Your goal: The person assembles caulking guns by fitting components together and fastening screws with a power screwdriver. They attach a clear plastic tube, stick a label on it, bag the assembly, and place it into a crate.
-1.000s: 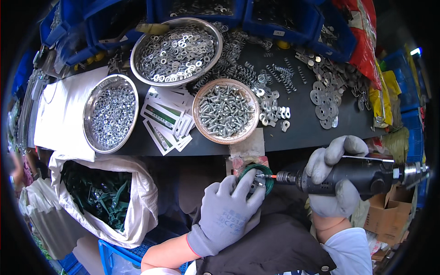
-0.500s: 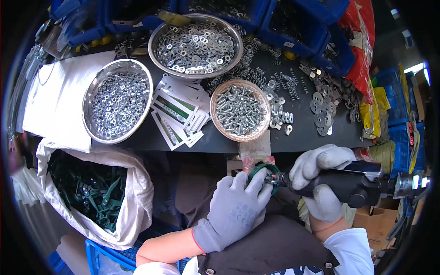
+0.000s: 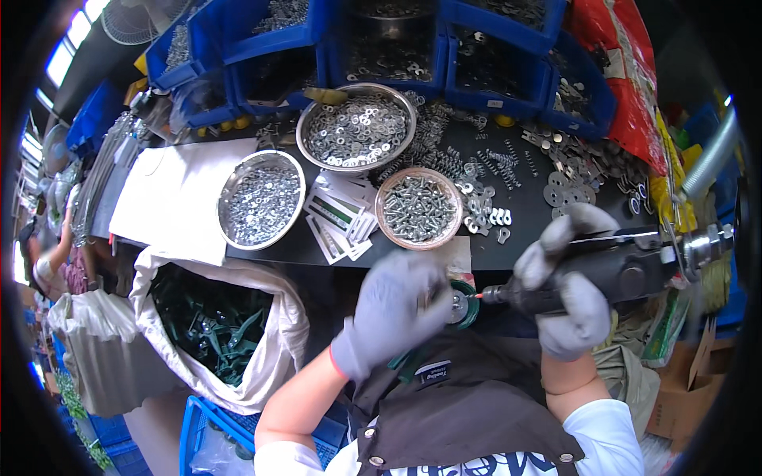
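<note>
Gripping a black power screwdriver [image 3: 615,274], the right hand [image 3: 575,317] wraps its gloved fingers and thumb around the body in the head view, with the orange-tipped bit [image 3: 478,296] pointing left. The tip is right at the edge of a green ring [image 3: 471,312] with a round metal piece [image 3: 458,306] inside it; whether the two touch, I cannot tell. The left hand [image 3: 397,308], also gloved, is just left of the ring, its fingers curled and blurred; I cannot tell if they are closed on anything.

Beyond the hands, on the dark counter [image 3: 524,239], a patterned plate [image 3: 421,245] of screws is nearest the ring. To its left lie fanned cards [image 3: 337,208], then a steel bowl [image 3: 220,202] of nuts and, farther back, another steel bowl of washers [image 3: 357,131]. Springs [image 3: 500,163] and flat metal discs [image 3: 567,190] are spread to the right of the plate. White sheets [image 3: 175,190] cover the counter's left part, and blue bins [image 3: 587,123] line the back. Below the counter, at left, an open white sack [image 3: 290,333] holds dark green parts [image 3: 218,333].
</note>
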A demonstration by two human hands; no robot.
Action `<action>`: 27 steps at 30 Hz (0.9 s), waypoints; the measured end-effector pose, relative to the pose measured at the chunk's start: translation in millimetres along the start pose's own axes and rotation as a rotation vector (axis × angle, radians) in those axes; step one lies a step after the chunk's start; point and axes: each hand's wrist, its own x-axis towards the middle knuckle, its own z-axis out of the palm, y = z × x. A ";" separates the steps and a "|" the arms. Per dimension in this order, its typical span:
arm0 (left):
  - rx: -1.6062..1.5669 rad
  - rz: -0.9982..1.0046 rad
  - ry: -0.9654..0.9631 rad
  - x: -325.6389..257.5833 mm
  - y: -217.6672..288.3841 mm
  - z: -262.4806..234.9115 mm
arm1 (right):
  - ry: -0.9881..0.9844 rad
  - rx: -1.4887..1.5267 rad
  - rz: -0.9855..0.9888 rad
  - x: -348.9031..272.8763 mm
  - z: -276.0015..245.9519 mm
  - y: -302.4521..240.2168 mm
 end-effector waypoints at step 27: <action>0.240 0.018 0.143 56.8 -32.3 -12.0 | 0.296 0.039 -0.385 1.0 -33.3 -38.0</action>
